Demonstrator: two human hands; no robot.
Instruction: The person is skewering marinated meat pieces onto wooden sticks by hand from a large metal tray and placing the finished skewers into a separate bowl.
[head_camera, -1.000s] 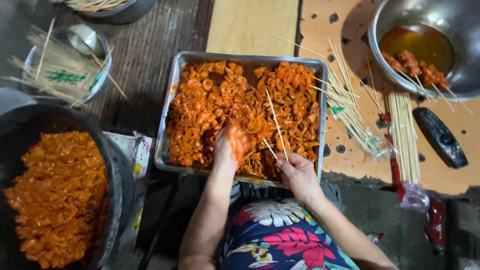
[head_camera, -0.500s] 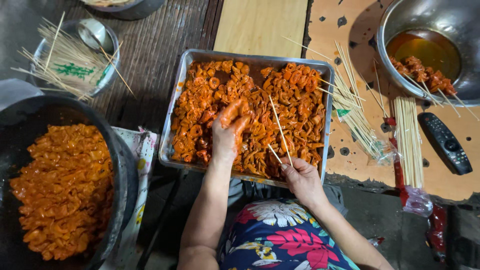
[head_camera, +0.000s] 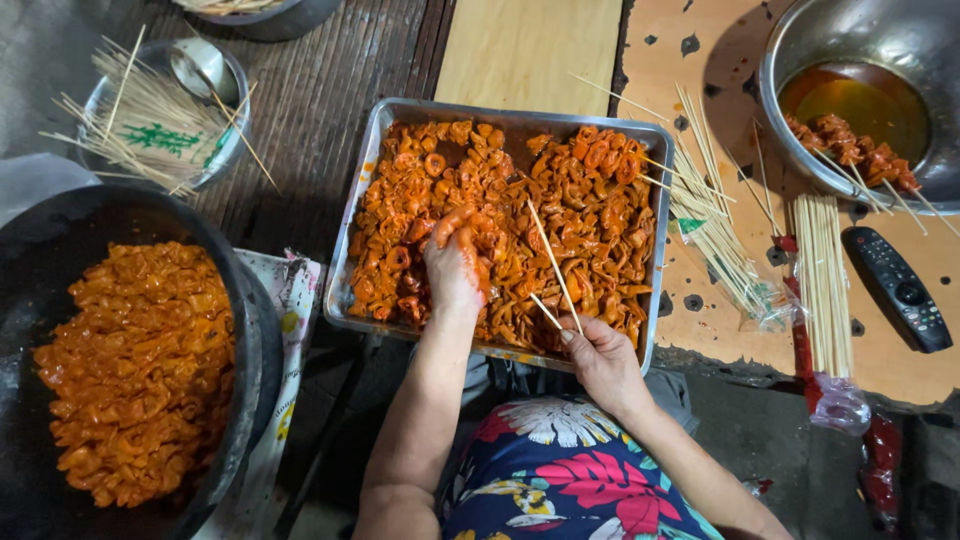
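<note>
Two bare hands at work over a rectangular steel tray heaped with orange-red sauced meat pieces. Left hand, smeared with sauce, lies palm down in the middle of the tray toward its near edge, fingers curled into the pieces as if gathering some; whether it has one pinched cannot be told. Right hand sits at the tray's near edge toward the right corner, closed around a thin bamboo skewer and a second short stick beside it. Skewer's long axis runs up and leftward from the right hand, its free tip out over the meat, just right of the left hand; left hand is the nearer to the pieces, right hand the nearer to the skewer's butt. Left of the tray, a large dark round pan holds more of the same orange meat, resting partly on a patterned cloth. Far left, a round metal bowl carries loose skewers and a spoon. Right of the tray, loose and bundled bamboo skewers lie on a worn orange board, with a black remote control at its right edge. Far right corner, a big steel basin with oily liquid and a few finished skewers. Ground is dark ribbed matting with a pale wooden plank behind the tray. Floral garment at the bottom edge.
</note>
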